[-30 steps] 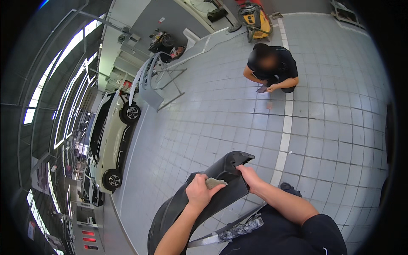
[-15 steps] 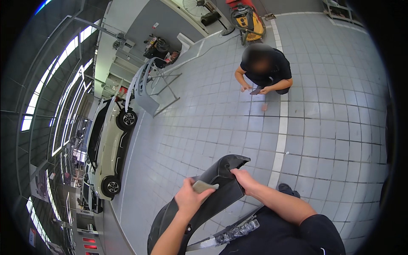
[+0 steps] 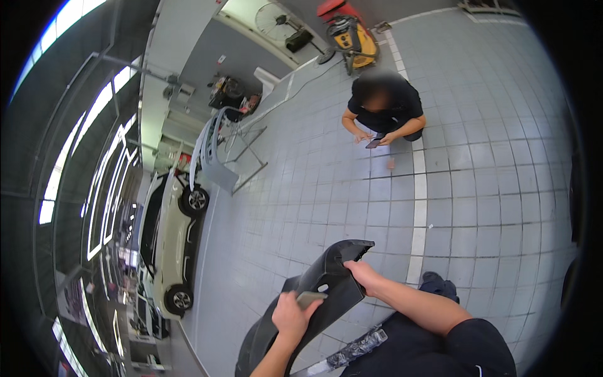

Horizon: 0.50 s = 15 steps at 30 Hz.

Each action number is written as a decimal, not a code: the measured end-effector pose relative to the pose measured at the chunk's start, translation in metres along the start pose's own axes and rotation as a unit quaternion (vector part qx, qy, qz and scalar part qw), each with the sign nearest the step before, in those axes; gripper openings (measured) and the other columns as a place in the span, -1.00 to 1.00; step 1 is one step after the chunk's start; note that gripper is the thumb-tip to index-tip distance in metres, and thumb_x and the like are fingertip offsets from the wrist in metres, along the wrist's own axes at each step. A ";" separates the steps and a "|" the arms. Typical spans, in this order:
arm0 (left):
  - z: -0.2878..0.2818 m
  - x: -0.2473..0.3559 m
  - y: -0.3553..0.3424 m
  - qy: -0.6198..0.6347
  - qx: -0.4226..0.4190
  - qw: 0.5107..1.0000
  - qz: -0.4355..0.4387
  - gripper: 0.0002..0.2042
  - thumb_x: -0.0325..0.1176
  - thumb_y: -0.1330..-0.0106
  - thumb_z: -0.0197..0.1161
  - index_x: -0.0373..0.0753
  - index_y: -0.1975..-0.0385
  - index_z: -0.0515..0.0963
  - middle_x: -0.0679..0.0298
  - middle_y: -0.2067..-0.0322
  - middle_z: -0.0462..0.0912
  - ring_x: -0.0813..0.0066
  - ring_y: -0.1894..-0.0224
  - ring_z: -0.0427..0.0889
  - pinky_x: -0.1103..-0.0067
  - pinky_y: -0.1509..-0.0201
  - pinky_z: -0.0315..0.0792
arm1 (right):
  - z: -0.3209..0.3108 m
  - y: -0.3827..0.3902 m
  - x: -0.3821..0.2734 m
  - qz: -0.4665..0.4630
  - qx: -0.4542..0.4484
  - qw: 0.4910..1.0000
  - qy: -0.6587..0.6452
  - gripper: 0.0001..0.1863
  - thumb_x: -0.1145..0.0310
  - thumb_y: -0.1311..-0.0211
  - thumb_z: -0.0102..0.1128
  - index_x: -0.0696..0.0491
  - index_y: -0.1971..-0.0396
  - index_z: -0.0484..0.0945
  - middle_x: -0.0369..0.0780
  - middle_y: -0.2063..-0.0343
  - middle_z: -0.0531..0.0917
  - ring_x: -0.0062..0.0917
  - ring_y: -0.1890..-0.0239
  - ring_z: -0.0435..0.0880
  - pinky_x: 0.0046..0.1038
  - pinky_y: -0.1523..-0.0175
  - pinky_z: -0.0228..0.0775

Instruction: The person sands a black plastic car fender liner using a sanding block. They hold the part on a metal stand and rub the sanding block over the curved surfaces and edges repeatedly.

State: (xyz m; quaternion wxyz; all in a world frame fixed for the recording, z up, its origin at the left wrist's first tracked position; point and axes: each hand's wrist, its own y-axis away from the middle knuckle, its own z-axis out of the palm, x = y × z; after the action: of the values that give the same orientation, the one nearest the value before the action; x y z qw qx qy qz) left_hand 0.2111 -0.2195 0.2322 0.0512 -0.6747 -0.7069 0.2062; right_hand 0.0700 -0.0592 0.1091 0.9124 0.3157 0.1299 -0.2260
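Note:
My left hand [image 3: 290, 317] is closed around a thin grey-beige pad [image 3: 309, 298], which lies against a curved black plastic panel [image 3: 325, 316] shaped like part of a car bumper. My right hand [image 3: 365, 276] grips the panel's upper right edge, its fingers partly hidden behind the lip. A small pale oval, perhaps a hole, shows in the panel just above the pad. Under the panel runs a metal bar [image 3: 356, 349] wrapped in crumpled plastic, close to my dark-clothed body.
A crouching person [image 3: 402, 107] in black holds a phone [image 3: 374, 142] over the tiled floor [image 3: 483, 188]. A yellow-and-red vacuum machine [image 3: 355, 47] and a fan [image 3: 273, 22] stand behind. At left are a grey bumper [image 3: 220, 163] on a folding stand and a white car [image 3: 166, 251].
The view has shifted, so my hands and the panel sit lower in it. My left hand and pad have moved slightly on the panel, exposing the pale oval. The person's phone is lower in view.

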 end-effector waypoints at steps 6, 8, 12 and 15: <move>-0.038 -0.055 0.031 -0.091 -0.157 0.983 0.003 -0.32 0.25 0.00 0.55 -0.24 0.18 0.51 0.21 0.31 0.57 0.16 0.41 0.67 0.39 0.46 0.52 | 0.008 -0.009 0.011 -0.019 0.018 0.998 0.054 -0.58 0.24 -0.41 0.00 0.36 0.30 0.62 -0.08 0.38 0.70 -0.37 0.34 0.69 -0.27 0.24 0.51; -0.031 -0.053 0.020 -0.083 -0.104 0.988 0.074 -0.32 0.24 0.00 0.56 -0.23 0.16 0.49 0.21 0.28 0.59 0.19 0.42 0.67 0.40 0.49 0.52 | 0.009 -0.013 0.011 -0.014 0.028 0.998 0.059 -0.58 0.24 -0.39 0.00 0.36 0.31 0.62 -0.08 0.39 0.70 -0.37 0.38 0.68 -0.27 0.27 0.49; 0.003 -0.011 -0.015 0.015 0.030 0.992 0.122 -0.28 0.17 0.04 0.62 -0.29 0.12 0.47 0.14 0.29 0.58 0.14 0.42 0.65 0.36 0.48 0.52 | 0.002 -0.015 0.010 -0.033 0.030 0.999 0.023 -0.59 0.24 -0.37 0.01 0.35 0.34 0.62 -0.09 0.42 0.68 -0.37 0.44 0.66 -0.27 0.34 0.48; 0.026 0.021 -0.038 0.029 0.058 0.993 0.097 -0.27 0.15 0.04 0.64 -0.29 0.09 0.45 0.08 0.21 0.59 0.11 0.36 0.67 0.36 0.45 0.55 | -0.002 -0.015 0.013 -0.027 0.029 0.998 0.056 -0.60 0.25 -0.36 0.00 0.33 0.36 0.62 -0.09 0.43 0.68 -0.37 0.43 0.67 -0.27 0.32 0.50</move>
State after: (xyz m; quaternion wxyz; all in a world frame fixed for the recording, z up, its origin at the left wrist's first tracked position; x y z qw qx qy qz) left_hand 0.1652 -0.2050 0.2183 0.0904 -0.7416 -0.6231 0.2316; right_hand 0.0733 -0.0729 0.0953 0.8878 0.3501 0.1825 -0.2365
